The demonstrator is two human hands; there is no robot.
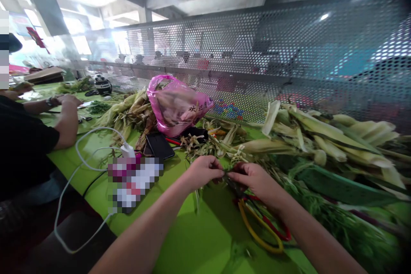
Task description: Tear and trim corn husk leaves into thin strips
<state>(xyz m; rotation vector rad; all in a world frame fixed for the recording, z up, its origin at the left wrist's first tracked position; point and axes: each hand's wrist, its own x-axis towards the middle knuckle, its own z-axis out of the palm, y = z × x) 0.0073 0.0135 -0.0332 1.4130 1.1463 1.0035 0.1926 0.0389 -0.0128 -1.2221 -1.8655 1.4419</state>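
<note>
My left hand [203, 172] and my right hand [255, 180] meet over the green table [189, 239], fingers pinched together on a small dark strip [228, 176] between them; what it is I cannot make out. Under my right wrist lie scissors with yellow and red handles [260, 229]. Dried husk scraps [205, 143] lie just beyond my hands.
A heap of corn husks and leaves [324, 137] fills the right side. A pink plastic bag [175, 105], a black phone [159, 145] and a white charger with cable [127, 150] lie at the left. A person in black [25, 145] sits at the left. Perforated metal screen [257, 51] behind.
</note>
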